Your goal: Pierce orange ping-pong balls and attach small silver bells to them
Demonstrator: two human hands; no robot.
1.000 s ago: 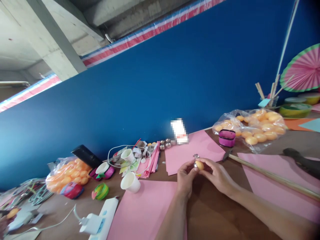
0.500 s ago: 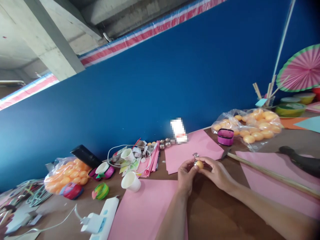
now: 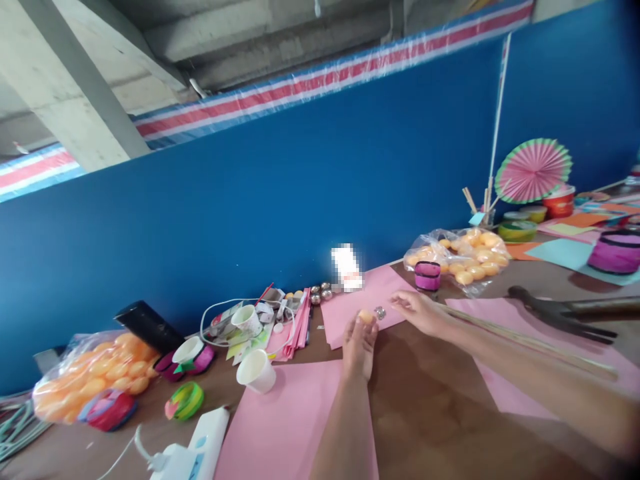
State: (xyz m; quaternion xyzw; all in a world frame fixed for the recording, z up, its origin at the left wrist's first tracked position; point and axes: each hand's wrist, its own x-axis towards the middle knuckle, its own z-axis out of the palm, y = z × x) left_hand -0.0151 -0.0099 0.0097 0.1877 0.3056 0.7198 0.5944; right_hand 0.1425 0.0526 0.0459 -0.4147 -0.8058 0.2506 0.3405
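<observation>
orange ball (image 3: 367,317) over brown table (image 3: 440,413), blue wall (image 3: 300,187) behind.

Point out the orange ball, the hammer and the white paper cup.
orange ball (image 3: 367,317), head view, its top, above the left fingertips.
hammer (image 3: 543,308), head view, its dark head.
white paper cup (image 3: 256,371), head view, its side wall.
</observation>
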